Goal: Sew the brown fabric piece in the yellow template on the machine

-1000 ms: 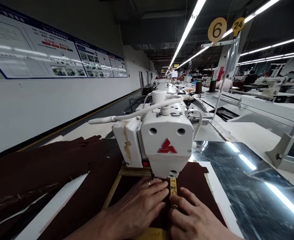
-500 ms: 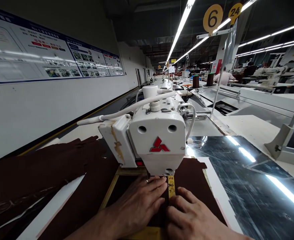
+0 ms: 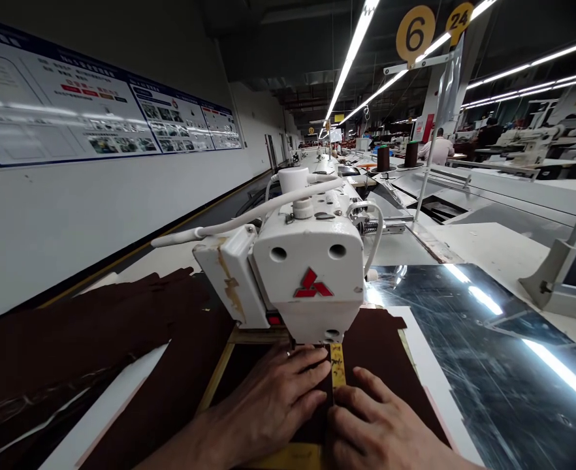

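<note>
A white sewing machine head [image 3: 312, 261] stands over dark brown fabric [image 3: 373, 343]. My left hand [image 3: 281, 385] lies flat on the fabric, fingers stretched out, their tips beneath the machine head close to the needle area. The needle itself is mostly hidden. My right hand [image 3: 373, 418] rests on the fabric to the right, fingers loosely bent and apart, its fingertips at the near end of a yellow strip with handwritten marks [image 3: 337, 365]. A yellow-edged frame [image 3: 218, 375] borders the fabric under my left hand. Its near yellow edge [image 3: 288, 455] shows below my hands.
More brown material [image 3: 96, 313] is heaped at the left over a white sheet [image 3: 116, 391]. White sheeting [image 3: 430, 359] sticks out at the right, on a shiny metal table surface [image 3: 494, 352]. Thread cones [image 3: 383, 158] stand farther back. A person [image 3: 437, 149] sits in the distance.
Both hands, the fabric and the yellow strip have shifted slightly to the right. My hands keep nearly the same pose.
</note>
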{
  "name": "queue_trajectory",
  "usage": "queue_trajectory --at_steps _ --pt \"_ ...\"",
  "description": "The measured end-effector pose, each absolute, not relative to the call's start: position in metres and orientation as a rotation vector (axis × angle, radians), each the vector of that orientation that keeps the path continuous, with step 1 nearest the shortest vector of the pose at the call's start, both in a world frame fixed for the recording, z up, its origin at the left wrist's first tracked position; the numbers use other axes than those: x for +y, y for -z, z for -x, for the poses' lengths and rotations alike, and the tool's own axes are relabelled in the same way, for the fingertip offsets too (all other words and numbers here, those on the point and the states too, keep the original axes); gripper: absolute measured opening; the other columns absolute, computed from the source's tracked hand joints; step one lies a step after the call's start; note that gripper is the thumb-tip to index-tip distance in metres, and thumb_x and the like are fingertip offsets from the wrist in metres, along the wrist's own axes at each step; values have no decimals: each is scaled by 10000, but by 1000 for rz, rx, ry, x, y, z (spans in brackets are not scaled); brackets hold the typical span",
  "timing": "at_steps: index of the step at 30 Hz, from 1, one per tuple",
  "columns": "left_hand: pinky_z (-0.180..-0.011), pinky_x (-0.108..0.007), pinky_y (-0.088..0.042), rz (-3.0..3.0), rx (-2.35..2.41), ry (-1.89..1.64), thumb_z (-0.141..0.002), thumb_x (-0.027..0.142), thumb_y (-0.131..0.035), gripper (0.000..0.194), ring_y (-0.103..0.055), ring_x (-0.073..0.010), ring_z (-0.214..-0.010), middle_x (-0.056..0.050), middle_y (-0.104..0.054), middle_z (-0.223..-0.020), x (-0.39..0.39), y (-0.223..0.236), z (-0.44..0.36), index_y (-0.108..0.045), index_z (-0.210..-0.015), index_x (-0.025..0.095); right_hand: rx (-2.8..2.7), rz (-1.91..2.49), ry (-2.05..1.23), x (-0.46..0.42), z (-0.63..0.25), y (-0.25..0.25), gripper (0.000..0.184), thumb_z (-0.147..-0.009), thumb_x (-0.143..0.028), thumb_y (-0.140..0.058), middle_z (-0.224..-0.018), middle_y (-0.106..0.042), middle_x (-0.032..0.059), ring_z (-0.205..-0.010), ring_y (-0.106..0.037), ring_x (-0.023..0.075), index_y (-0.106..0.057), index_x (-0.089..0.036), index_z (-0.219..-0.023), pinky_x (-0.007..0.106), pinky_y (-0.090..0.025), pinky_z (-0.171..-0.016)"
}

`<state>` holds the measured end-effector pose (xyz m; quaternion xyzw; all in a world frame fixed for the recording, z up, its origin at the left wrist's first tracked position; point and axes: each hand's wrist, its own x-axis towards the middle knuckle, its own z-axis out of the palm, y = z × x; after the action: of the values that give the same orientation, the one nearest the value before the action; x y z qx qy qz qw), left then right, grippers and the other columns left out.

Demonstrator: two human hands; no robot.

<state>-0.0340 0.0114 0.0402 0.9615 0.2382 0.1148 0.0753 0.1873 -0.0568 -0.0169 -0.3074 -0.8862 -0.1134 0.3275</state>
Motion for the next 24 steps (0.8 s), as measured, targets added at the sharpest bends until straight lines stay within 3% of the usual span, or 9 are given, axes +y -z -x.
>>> queue_trajectory --at_steps 11,18,24 --pt "-1173 -440 -446 -2871 715 -343 -1028 214 -586 363 -580 -248 -1341 -48 -617 -1457 13 -37 34 -606 -1390 226 -2393 842 298 -57 -186 11 176 -1017 -251 -560 -814 -665 -53 -851 -608 170 -585 -234 -844 434 -280 -1170" --pt "-1159 -406 -448 -2880 709 -386 -1031 197 -567 360 -588 -241 -1318 -47 -620 -1442 12 -36 35 -587 -1388 236 -2378 798 319 -55 -187 0 376 -1091 -464 -465 -822 -660 -60 -863 -599 175 -607 -232 -832 438 -185 -1189" --pt "-1130 -415 -474 -2897 716 -324 -1051 212 -545 380 -602 -247 -1300 -51 -607 -1457 18 -35 34 -557 -1430 244 -2414 814 271 -52 -188 4 359 -1053 -511 -532 -845 -659 -57 -901 -594 184 -620 -240 -836 458 -192 -1177"
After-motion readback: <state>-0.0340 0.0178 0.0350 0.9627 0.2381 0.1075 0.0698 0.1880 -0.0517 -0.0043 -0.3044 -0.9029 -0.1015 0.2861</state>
